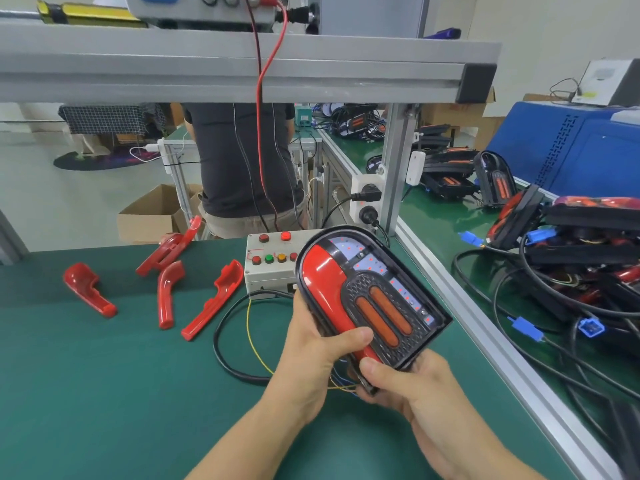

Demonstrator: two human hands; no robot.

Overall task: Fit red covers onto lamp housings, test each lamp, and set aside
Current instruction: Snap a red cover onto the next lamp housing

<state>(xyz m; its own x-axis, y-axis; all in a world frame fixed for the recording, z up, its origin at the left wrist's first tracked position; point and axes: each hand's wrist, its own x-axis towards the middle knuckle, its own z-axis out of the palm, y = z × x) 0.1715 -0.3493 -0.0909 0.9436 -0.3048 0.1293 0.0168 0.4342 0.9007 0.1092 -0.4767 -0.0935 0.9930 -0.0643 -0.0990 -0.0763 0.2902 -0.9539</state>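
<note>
I hold a black lamp housing tilted above the green mat, a red cover sitting on its left side. Small red lights glow along its white inner strip. My left hand grips the housing's left edge, thumb pressing on the cover's lower end. My right hand grips the bottom end, thumb on top. Thin coloured wires trail from under the housing. Several loose red covers lie on the mat to the left.
A white test box with coloured buttons stands behind the lamp, a black cable looping from it. Lamps and cables are piled on the right bench beyond an aluminium rail. A person stands behind the bench.
</note>
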